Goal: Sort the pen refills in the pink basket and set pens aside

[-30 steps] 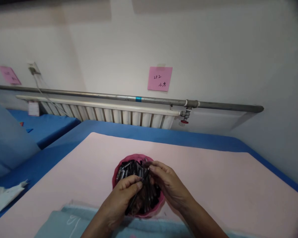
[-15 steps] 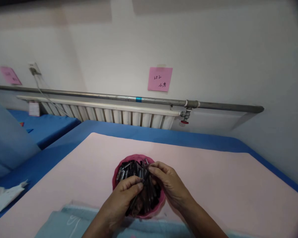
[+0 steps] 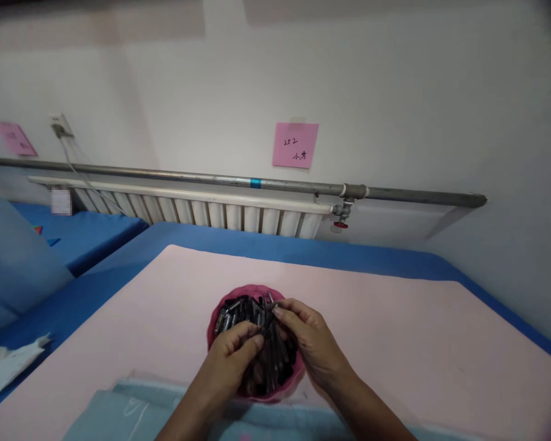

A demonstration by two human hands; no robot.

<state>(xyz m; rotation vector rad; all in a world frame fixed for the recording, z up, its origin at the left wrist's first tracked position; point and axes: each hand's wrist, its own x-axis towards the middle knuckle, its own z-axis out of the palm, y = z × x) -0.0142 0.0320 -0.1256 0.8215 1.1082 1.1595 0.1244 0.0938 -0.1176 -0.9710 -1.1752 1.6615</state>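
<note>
A round pink basket (image 3: pixel 210 331) stands in front of me, filled with many slim dark and clear pen-like pieces (image 3: pixel 275 361). Above its contents, my left hand (image 3: pixel 236 352) pinches one end of a dark pen-like piece (image 3: pixel 269 321) between thumb and forefinger. The other end is in the fingertips of my right hand (image 3: pixel 310 337), over the basket's right side. The piece lies slantwise between both hands; its exact kind is too small to make out, and the fingers partly cover it.
Pink sheeting (image 3: pixel 386 343) covers the blue table (image 3: pixel 239 241). A folded light-blue cloth (image 3: pixel 114 404) lies at the near edge, and white paper or plastic (image 3: pixel 13 367) at far left. Behind stand a radiator (image 3: pixel 215 214) and a pipe (image 3: pixel 294 185) with a red-handled valve (image 3: pixel 341 225).
Both hands stay over the basket, with only small finger shifts. A dark length that stuck out below my left fingers no longer shows there.
</note>
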